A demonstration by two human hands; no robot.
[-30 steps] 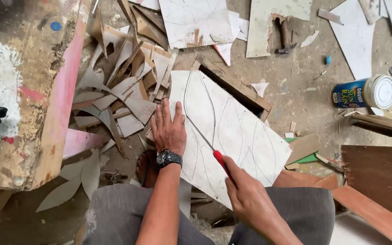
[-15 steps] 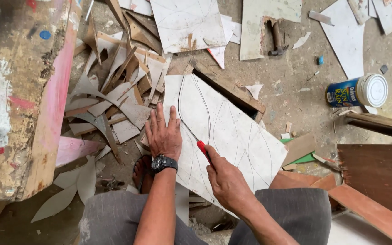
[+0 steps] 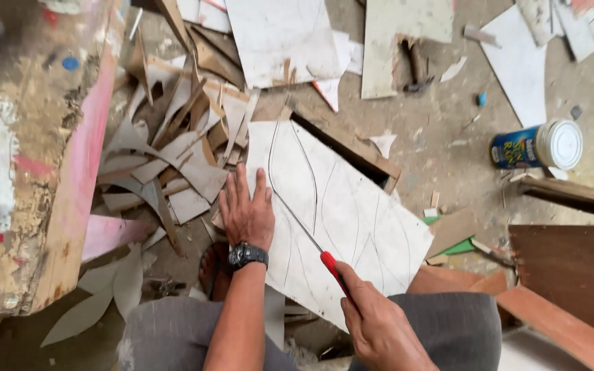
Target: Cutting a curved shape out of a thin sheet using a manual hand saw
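Observation:
A white laminate sheet (image 3: 352,220) with curved leaf outlines drawn on it lies tilted on a wooden block. My left hand (image 3: 245,209), with a black watch on the wrist, presses flat on the sheet's left edge. My right hand (image 3: 379,323) grips the red handle of a thin cutting blade (image 3: 304,230). The blade rests on the sheet along one of the drawn curves, just right of my left hand.
A heap of cut laminate scraps (image 3: 173,144) lies left of the sheet. A paint-stained wooden bench (image 3: 42,158) stands at far left. A blue tin can (image 3: 534,145) lies at right, a hammer (image 3: 415,69) at the top, and brown boards (image 3: 572,261) at lower right.
The blade has slid down the sheet towards me as my right hand drew back. My left hand stays pressed on the sheet.

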